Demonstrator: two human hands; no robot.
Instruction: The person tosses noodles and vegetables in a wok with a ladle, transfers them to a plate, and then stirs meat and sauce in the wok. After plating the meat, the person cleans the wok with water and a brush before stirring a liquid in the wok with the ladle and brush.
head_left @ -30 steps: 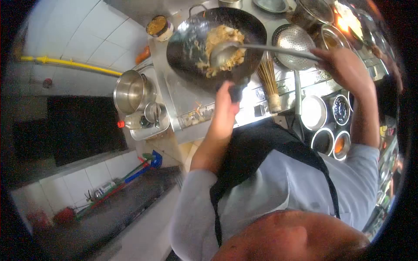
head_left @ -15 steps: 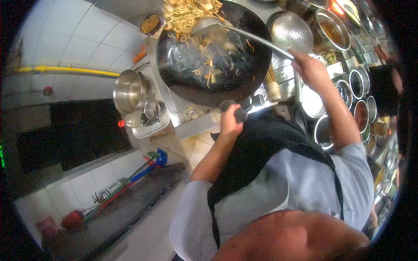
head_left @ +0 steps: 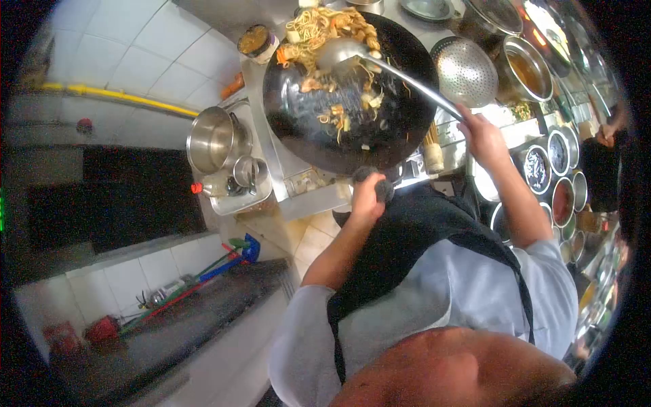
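The noodles [head_left: 315, 30] have shifted in the wok [head_left: 390, 129]: they now lie heaped at its rim, from 11 to 12 o'clock, and the 6 o'clock half is mostly dark metal. Only small scraps are lying there, so most of the food is together, under the ladle [head_left: 415, 87]. Its bowl touches the noodles. Left hand [head_left: 366, 197], at 6 o'clock of the wok, is closed around its dark handle [head_left: 384, 191]. Right hand [head_left: 485, 141], near 4 o'clock, has the fingers wrapped around the end of the ladle.

Seen from the wok, the jar [head_left: 266, 54] at 10 o'clock contains something brown and grainy. The strainer [head_left: 464, 71] is at 3 o'clock; just beside it, the pot [head_left: 503, 85] has a brown liquid. Toward 4 o'clock stand several bowls, one [head_left: 563, 200] with reddish-brown content, which I cannot identify. At 8 o'clock, the tray [head_left: 234, 207] carries a small pan [head_left: 247, 171] and a red-capped bottle [head_left: 217, 186].
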